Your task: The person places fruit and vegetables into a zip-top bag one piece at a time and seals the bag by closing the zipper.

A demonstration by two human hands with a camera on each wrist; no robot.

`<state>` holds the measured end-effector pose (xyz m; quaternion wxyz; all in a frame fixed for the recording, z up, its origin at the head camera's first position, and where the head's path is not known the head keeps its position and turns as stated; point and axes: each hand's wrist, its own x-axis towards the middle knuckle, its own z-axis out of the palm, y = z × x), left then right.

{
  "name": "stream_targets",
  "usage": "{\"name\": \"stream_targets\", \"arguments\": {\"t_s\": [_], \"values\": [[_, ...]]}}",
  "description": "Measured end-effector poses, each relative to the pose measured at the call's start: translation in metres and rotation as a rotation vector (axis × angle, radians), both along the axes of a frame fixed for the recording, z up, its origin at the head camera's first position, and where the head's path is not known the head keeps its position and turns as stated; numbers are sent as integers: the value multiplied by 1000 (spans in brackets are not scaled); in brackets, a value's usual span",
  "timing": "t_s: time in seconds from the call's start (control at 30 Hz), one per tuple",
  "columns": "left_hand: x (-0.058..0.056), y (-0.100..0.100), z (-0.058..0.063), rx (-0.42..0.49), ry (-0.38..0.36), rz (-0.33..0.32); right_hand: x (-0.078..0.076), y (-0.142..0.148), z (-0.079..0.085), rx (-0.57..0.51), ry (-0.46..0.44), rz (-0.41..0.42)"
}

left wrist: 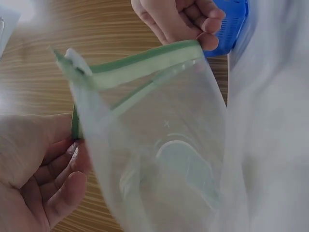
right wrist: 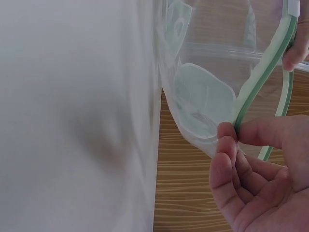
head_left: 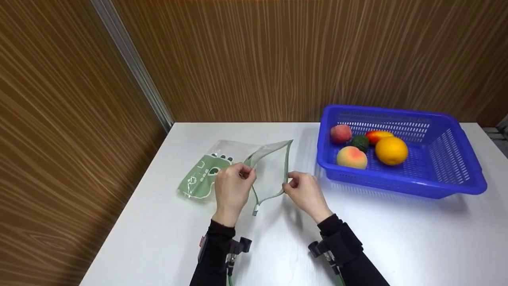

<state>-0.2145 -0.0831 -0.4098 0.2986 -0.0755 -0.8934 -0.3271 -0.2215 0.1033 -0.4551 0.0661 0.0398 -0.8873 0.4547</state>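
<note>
A clear plastic zip bag (head_left: 201, 174) with a green and white printed front slants across the white table, left of centre. Its mouth, edged in a green zip strip (head_left: 287, 161), is spread apart between the two hands. One side of that edge is pinched between thumb and fingertips of the left hand (head_left: 231, 192). Opposite, the right hand (head_left: 308, 194) pinches the other side, as the right wrist view shows closely at the green strip (right wrist: 264, 72). A small zip slider (head_left: 255, 209) hangs at the near corner of the mouth. In the left wrist view the clear bag wall (left wrist: 183, 121) bulges below the strip.
To the right of the hands stands a blue perforated basket (head_left: 389, 180). It holds a red peach-like fruit (head_left: 341, 134), a yellow-pink peach (head_left: 352, 157), an orange (head_left: 391, 151), a red-yellow fruit (head_left: 373, 136) and a dark green one (head_left: 360, 142). Wood-grain panels (head_left: 246, 59) border the table behind and left.
</note>
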Motion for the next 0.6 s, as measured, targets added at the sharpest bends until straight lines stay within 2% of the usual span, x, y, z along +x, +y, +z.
{"name": "stream_targets", "arguments": {"t_s": [0.27,0.4,0.6], "values": [[-2,2,-2,-3,-10,-22,1,6,9,57,11,0],[-2,2,-2,6,-21,-28,5,14,20,67,51,-19],[-2,1,-2,24,-20,-25,13,26,34,99,137,-5]]}}
